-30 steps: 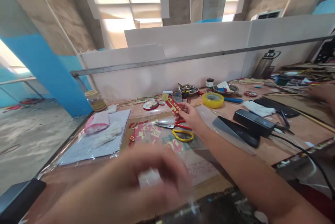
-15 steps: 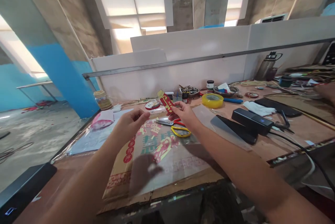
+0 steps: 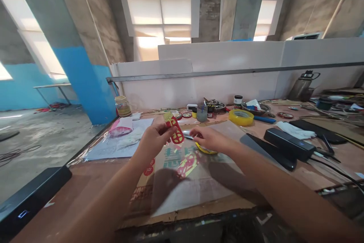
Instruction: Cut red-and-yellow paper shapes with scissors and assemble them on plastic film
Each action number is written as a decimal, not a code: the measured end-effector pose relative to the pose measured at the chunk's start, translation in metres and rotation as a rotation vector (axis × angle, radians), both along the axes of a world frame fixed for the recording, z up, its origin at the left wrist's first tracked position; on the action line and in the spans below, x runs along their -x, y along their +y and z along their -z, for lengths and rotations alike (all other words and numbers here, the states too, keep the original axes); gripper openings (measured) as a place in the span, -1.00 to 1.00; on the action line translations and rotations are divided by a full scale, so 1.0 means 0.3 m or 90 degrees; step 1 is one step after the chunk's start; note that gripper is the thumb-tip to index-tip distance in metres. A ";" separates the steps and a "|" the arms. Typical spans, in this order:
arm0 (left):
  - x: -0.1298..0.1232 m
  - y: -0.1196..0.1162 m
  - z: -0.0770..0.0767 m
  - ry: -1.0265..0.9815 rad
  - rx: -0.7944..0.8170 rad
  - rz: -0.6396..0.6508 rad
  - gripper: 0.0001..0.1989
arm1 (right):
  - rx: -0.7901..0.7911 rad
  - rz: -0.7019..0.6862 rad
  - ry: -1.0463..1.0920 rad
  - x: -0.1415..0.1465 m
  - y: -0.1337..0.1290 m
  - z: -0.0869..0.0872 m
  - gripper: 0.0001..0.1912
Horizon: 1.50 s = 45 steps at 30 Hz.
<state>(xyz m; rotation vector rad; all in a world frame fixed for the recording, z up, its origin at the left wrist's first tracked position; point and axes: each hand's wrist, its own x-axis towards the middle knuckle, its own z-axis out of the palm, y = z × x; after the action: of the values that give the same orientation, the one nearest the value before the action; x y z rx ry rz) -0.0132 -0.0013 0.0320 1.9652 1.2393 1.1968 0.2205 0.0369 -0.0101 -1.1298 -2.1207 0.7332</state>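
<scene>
My left hand (image 3: 155, 136) pinches a small red and yellow paper cutout (image 3: 175, 131) between thumb and fingers, holding it upright above the mat. My right hand (image 3: 209, 138) is curled over the scissors (image 3: 207, 151), its fingertips at the metal blades. A yellow handle loop shows below the palm; the rest of the handles is hidden. Under both hands lies a translucent sheet (image 3: 184, 195) over printed cardboard (image 3: 139, 193). Another red and yellow cutout (image 3: 188, 164) lies in front of the scissors.
Paper sheets (image 3: 96, 151) lie at the left, with a lidded jar (image 3: 123, 106) behind. A yellow tape roll (image 3: 241, 118), metal bowls and small jars line the back. At the right are a black power bank (image 3: 288, 143) with cables, a white cloth (image 3: 295, 130) and a bottle (image 3: 300, 87).
The paper cutout has passed from my right hand to my left. My right hand has come down onto the scissors. The view has shifted, so the table appears farther right.
</scene>
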 end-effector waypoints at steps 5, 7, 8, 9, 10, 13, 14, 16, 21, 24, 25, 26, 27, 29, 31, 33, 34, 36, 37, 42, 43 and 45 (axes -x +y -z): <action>0.004 0.007 0.052 -0.089 0.047 0.041 -0.70 | -0.007 0.065 -0.229 -0.096 0.057 0.047 -0.67; 0.003 0.003 0.060 -0.119 0.047 0.038 -0.73 | -0.014 0.078 -0.274 -0.110 0.067 0.073 -0.63; 0.001 -0.001 0.061 -0.130 0.041 0.035 -0.74 | -0.021 0.083 -0.282 -0.112 0.071 0.086 -0.61; 0.000 -0.006 0.061 -0.136 0.036 0.031 -0.75 | -0.028 0.087 -0.281 -0.113 0.073 0.100 -0.58; -0.002 -0.011 0.060 -0.141 0.031 0.028 -0.75 | -0.036 0.092 -0.273 -0.113 0.075 0.112 -0.53; -0.009 -0.024 0.061 -0.150 0.037 0.032 -0.73 | -0.058 0.115 -0.209 -0.109 0.069 0.129 -0.45; -0.012 -0.027 0.063 -0.155 0.041 0.027 -0.74 | -0.066 0.124 -0.180 -0.108 0.062 0.124 -0.45; -0.017 -0.032 0.066 -0.175 0.051 0.013 -0.75 | -0.077 0.137 -0.120 -0.102 0.038 0.099 -0.49; -0.032 -0.051 0.067 -0.228 0.074 0.028 -0.75 | 0.116 -0.047 0.245 -0.042 -0.070 0.044 -0.37; -0.044 -0.063 0.061 -0.286 0.063 0.038 -0.74 | 0.173 -0.141 0.373 0.016 -0.129 0.072 -0.37; -0.048 -0.066 0.060 -0.310 0.067 0.041 -0.71 | 0.173 -0.140 0.389 0.033 -0.144 0.086 -0.43; -0.051 -0.068 0.059 -0.330 0.074 0.041 -0.69 | 0.171 -0.140 0.401 0.046 -0.156 0.100 -0.46; -0.054 -0.069 0.059 -0.345 0.082 0.041 -0.67 | 0.167 -0.142 0.411 0.055 -0.168 0.111 -0.47; -0.058 -0.070 0.062 -0.363 0.085 0.036 -0.66 | 0.147 -0.148 0.397 0.063 -0.188 0.122 -0.43; -0.057 -0.069 0.066 -0.371 0.070 0.017 -0.68 | 0.121 -0.154 0.357 0.063 -0.204 0.121 -0.40; -0.053 -0.070 0.067 -0.369 0.052 -0.009 -0.70 | 0.107 -0.162 0.321 0.063 -0.211 0.120 -0.40; -0.051 -0.071 0.065 -0.367 0.049 -0.021 -0.70 | 0.106 -0.163 0.316 0.064 -0.210 0.122 -0.40; -0.046 -0.075 0.056 -0.367 0.053 -0.038 -0.69 | 0.111 -0.163 0.327 0.069 -0.204 0.134 -0.38; -0.044 -0.078 0.051 -0.373 0.054 -0.048 -0.69 | 0.118 -0.163 0.338 0.072 -0.199 0.142 -0.36; -0.046 -0.091 0.035 -0.421 0.046 -0.068 -0.69 | 0.140 -0.164 0.360 0.079 -0.195 0.159 -0.35; -0.047 -0.092 0.036 -0.425 0.050 -0.064 -0.68 | 0.135 -0.166 0.357 0.080 -0.198 0.155 -0.36; -0.049 -0.094 0.038 -0.428 0.059 -0.069 -0.67 | 0.129 -0.171 0.353 0.080 -0.204 0.147 -0.38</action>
<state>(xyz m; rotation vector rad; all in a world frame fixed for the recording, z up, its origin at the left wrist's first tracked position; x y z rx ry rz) 0.0015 -0.0295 0.0205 1.2662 1.0181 1.6353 0.1966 -0.0242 -0.0541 -0.6335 -1.7579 1.2468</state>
